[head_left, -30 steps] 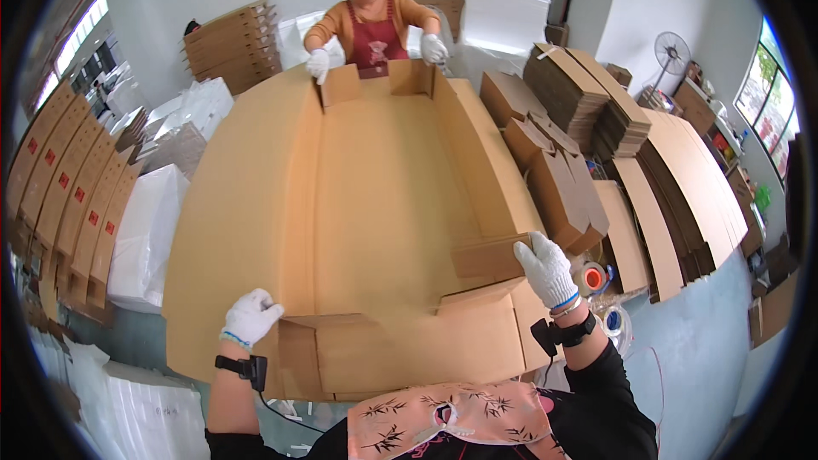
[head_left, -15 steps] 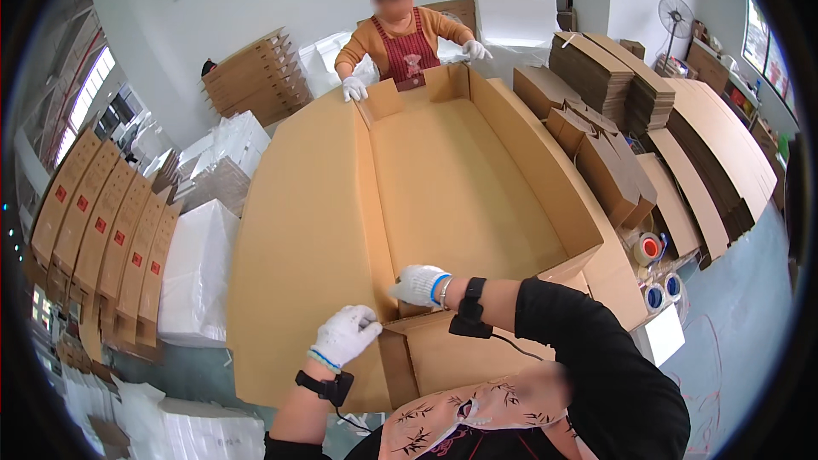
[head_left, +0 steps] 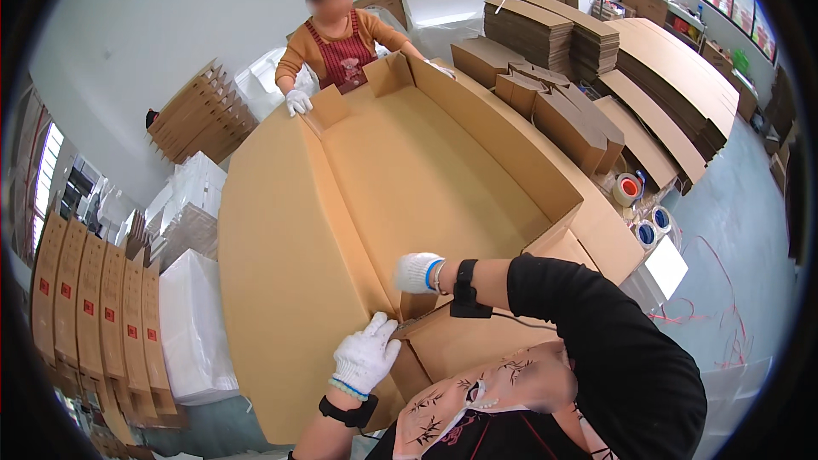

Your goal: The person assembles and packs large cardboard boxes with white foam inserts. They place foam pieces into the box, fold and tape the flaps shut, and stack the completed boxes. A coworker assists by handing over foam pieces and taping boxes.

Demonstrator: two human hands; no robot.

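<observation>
1. Since half a second ago, both of the near worker's hands have closed in on the near left corner of the big cardboard box point(head_left: 426, 179); the right hand has swung across from the open middle to sit just above the left.
2. Left hand point(head_left: 366, 356), in a white glove, lies with fingers spread flat on the near end flap point(head_left: 460, 345), pressing rather than gripping.
3. Right hand point(head_left: 417, 273), also gloved, is curled together at the inner fold where the long left wall point(head_left: 281, 273) meets the end flap; whether it pinches an edge I cannot tell.
4. To do this well, I would say the flap should be creased along its score while the flat hand holds the panel square, so the corner stands true and does not buckle.
5. The box lies open and covers whatever carries it; no desk shows beneath.
6. Off its right edge lie tape rolls point(head_left: 639, 213), and beyond them stacks of flat cartons point(head_left: 545, 25).
7. At the far end a second worker point(head_left: 336, 34) holds the far flaps, one gloved hand point(head_left: 298, 102) on the far left corner.
8. Hidden: the near worker's right fingertips, the box's underside, and the near right corner behind the dark sleeve. The other worker's far hand is blurred.
</observation>
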